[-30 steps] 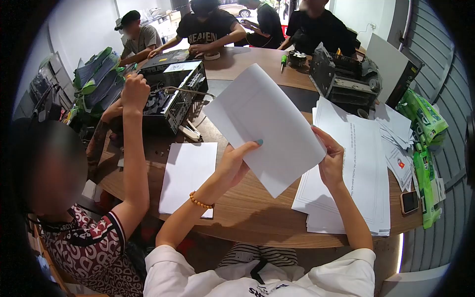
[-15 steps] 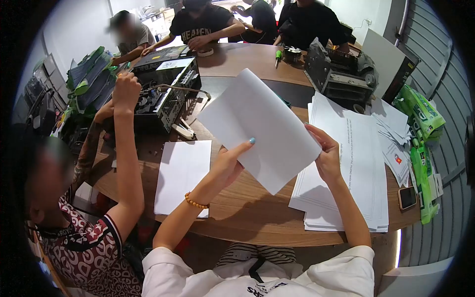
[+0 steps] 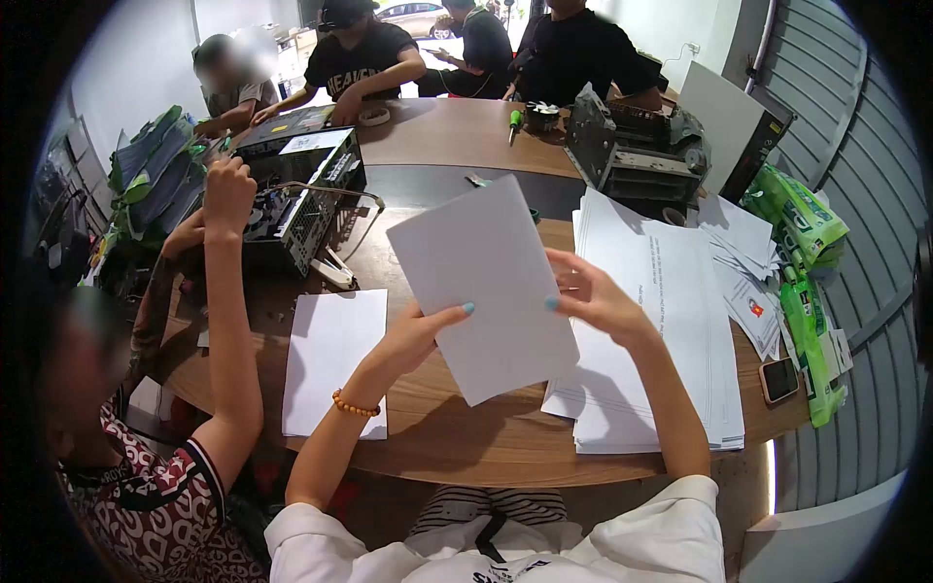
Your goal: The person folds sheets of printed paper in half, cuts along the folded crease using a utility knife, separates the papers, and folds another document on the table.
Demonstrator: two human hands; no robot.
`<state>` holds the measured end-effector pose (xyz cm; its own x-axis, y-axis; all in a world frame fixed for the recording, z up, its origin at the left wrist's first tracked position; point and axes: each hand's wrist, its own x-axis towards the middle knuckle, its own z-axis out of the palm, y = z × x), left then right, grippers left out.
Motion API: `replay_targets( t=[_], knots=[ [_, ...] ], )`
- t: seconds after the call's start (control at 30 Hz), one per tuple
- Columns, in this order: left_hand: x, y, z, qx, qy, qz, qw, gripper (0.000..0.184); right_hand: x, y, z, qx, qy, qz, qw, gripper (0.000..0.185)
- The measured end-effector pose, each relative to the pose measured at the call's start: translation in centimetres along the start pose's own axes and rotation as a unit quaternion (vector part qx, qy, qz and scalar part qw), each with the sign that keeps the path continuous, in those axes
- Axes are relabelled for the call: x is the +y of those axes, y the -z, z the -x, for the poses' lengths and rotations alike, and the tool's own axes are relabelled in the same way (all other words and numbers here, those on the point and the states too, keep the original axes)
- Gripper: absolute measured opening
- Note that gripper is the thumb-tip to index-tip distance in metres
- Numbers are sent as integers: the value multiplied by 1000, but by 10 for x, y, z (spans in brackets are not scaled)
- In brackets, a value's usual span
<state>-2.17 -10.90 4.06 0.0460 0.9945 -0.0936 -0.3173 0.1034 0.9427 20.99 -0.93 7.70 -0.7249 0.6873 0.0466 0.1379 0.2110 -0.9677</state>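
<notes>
Left hand [image 3: 420,337] pinches white paper [image 3: 496,301]; right hand [image 3: 601,303] meets its edge, grip unclear; printed sheets [image 3: 695,321], smartphone [image 3: 778,380] and opened computer case [image 3: 309,216] crowd the wooden table [image 3: 437,459]

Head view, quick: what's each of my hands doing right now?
Left hand: closed on the white paper, thumb in front.
Right hand: thumb at the paper's right edge; whether its grip is closed cannot be told.

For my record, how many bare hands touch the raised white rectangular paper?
2: left hand on the white rectangular paper, at its left edge; right hand at its right edge. No others show.
</notes>
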Motion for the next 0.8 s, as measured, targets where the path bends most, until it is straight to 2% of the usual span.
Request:
replay_targets(
  t=[0.03, 0.1, 0.13, 0.23, 0.3, 0.33, 0.43, 0.53, 0.6, 0.73, 0.8],
  knots=[
    [-1, 2, 0, 1, -2, -2, 1000, 42, 2, -7, -3, -1, 3, 0, 1000, 69],
    [-1, 6, -1, -21, -41, -35, 998, 41, 4, -18, -7, -23, 44, -26, 998, 57],
    [0, 9, 0, -19, -42, -35, 998, 41, 2, -25, -8, 8, 43, -35, 998, 47],
    [7, 14, 4, -14, -68, -38, 997, 44, -2, -41, -9, 59, 104, -75, 990, 40],
    [15, 5, 11, -4, -158, -61, 986, 41, 6, -50, -11, 80, 143, -92, 982, 36],
    [14, 4, 13, -5, -160, -62, 985, 41, 12, -52, -12, 102, 177, -110, 973, 33],
    [9, 6, 12, -21, -172, -134, 976, 39, 35, -52, -17, 120, 219, -51, 967, 30],
    [-8, 17, -4, -45, -153, -168, 973, 37, 48, -54, -19, 136, 199, -72, 968, 29],
    [-12, 16, -8, -15, -189, -169, 967, 35, 52, -55, -22, 139, 195, -71, 968, 28],
    [-9, 11, -6, 4, -203, -128, 971, 30, 49, -54, -22, 146, 166, -44, 974, 26],
    [-3, 10, -4, -18, -247, -182, 952, 25, 40, -51, -21, 146, 137, -51, 978, 26]
  ],
)
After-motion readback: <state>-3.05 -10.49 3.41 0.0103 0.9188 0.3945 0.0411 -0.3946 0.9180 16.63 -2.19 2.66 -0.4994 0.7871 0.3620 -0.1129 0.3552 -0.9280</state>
